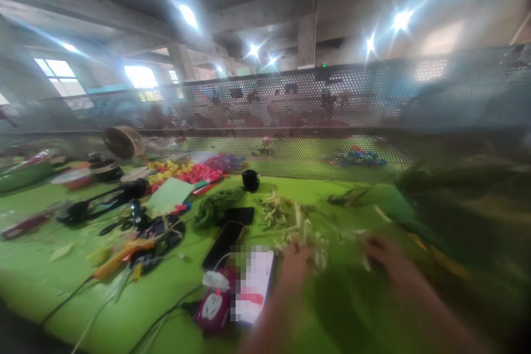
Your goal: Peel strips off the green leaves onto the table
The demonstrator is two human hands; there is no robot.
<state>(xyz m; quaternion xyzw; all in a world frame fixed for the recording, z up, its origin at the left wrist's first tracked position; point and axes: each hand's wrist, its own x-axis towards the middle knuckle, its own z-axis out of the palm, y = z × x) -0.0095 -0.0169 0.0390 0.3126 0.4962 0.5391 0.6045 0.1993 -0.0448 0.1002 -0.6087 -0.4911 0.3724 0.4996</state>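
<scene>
My left hand (pixel 296 259) is at the near side of a loose pile of pale yellow-green strips (pixel 282 211), which look like dried leaf or husk pieces. Its fingers are curled down together at the strips; what they hold, if anything, is hidden. Right of the pile, my right hand (pixel 379 249) hovers low over the green tabletop, smeared by motion. Close under its fingertips shows a small pale scrap (pixel 365 263). Between the forearms a dark green blurred shape, perhaps a shadow, lies on the table.
Beside my left forearm lie a lit phone (pixel 258 287), a dark phone (pixel 224 244) and a purple power socket (pixel 212 307) with cables. An orange-handled tool (pixel 124 254), green netting (pixel 213 207) and pink and yellow pieces (pixel 186 174) lie left. A perforated metal screen (pixel 290 102) stands behind; dark bulk is at right.
</scene>
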